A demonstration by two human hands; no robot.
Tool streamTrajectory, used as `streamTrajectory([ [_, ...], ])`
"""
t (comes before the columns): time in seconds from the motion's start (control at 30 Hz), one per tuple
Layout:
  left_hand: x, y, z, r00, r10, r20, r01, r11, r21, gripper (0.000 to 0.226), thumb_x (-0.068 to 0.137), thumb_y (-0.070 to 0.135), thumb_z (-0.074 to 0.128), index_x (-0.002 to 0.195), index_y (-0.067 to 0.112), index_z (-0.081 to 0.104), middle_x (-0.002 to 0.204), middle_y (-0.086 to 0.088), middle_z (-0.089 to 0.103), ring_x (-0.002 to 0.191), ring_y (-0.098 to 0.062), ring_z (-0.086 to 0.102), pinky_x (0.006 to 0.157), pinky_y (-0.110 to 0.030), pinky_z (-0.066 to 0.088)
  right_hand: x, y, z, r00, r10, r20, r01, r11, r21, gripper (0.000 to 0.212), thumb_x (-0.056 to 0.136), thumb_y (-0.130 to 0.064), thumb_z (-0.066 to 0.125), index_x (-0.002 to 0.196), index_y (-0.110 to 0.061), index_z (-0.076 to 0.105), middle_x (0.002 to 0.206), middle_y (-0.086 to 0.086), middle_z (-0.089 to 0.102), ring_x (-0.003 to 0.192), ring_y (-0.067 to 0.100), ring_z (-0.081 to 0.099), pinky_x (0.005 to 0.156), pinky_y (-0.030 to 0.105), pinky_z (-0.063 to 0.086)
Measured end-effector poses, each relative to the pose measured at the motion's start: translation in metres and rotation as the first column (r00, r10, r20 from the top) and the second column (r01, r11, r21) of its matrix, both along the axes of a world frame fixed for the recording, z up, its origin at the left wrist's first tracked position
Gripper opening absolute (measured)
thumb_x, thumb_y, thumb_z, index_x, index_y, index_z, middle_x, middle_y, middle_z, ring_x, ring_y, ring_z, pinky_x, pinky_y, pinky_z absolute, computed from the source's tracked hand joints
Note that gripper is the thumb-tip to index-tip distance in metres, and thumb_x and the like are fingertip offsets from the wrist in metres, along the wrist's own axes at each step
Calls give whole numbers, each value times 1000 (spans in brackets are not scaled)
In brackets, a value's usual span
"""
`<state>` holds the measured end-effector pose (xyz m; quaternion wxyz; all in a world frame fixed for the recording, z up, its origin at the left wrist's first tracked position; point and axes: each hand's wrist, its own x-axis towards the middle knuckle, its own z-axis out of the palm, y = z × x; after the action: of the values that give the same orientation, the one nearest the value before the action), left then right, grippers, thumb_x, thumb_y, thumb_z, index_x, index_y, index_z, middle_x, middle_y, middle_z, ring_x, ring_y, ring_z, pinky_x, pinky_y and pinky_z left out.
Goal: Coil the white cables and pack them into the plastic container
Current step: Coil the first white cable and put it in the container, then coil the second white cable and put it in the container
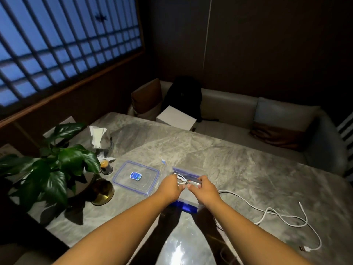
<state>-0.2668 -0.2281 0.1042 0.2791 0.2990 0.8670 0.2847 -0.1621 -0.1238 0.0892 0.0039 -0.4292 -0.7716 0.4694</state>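
Note:
A clear plastic container (188, 174) with blue trim stands on the marble table, mostly behind my hands. My left hand (171, 186) and my right hand (204, 186) meet over its opening, both pinching a coiled white cable (181, 180) just above or inside it. A second white cable (282, 217) lies loose and uncoiled on the table to the right, its plug near the front edge. The container's lid (136, 177), clear with a blue label, lies flat to the left.
A leafy potted plant (53, 165) on a gold stand fills the left side. A small dark cup (105, 166) and crumpled tissues (98, 136) sit beyond the lid. A sofa with cushions, a white box (175, 118) and a black backpack runs behind the table (238, 159).

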Motion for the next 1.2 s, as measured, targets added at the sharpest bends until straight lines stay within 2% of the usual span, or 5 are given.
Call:
streamTrajectory([
  [0.1, 7, -13, 4, 994, -91, -68, 89, 995, -34, 41, 88, 31, 68, 125, 19, 57, 120, -1, 66, 107, -21, 64, 95, -34, 51, 9, -7, 10, 994, 106, 37, -111, 981, 159, 50, 85, -42, 66, 124, -16, 49, 119, 7, 65, 107, 25, 62, 79, 28, 44],
  [0.27, 12, -31, 9, 949, -242, -200, 203, 959, -197, 59, 81, 35, 71, 133, 20, 48, 129, -7, 56, 115, -25, 58, 97, -37, 51, 19, -19, 16, 963, 228, 144, -259, 930, 259, 59, 82, -48, 66, 128, -16, 46, 129, 12, 56, 116, 29, 58, 92, 35, 48],
  [0.63, 6, -54, 10, 884, -407, -228, 321, 886, -334, 56, 87, 29, 66, 138, 15, 46, 136, -11, 53, 118, -26, 56, 97, -36, 48, 41, -26, 8, 897, 285, 338, -378, 891, 252, 70, 81, -44, 65, 140, -13, 43, 137, 16, 52, 121, 31, 55, 97, 37, 47],
  [0.77, 9, -50, 12, 871, -441, -215, 342, 860, -379, 56, 88, 30, 64, 139, 13, 46, 135, -11, 56, 120, -28, 56, 100, -39, 48, 47, -22, 7, 887, 302, 350, -391, 894, 219, 67, 79, -42, 66, 136, -14, 45, 131, 16, 55, 112, 30, 61, 92, 39, 52],
  [1.2, 52, -1, 8, 780, -595, -191, 492, 773, -401, 56, 90, 28, 60, 141, 12, 44, 141, -13, 52, 126, -31, 53, 103, -41, 46, 107, 6, 0, 889, 236, 393, -346, 908, 238, 64, 84, -40, 62, 140, -17, 41, 135, 17, 50, 123, 33, 53, 97, 36, 45],
])
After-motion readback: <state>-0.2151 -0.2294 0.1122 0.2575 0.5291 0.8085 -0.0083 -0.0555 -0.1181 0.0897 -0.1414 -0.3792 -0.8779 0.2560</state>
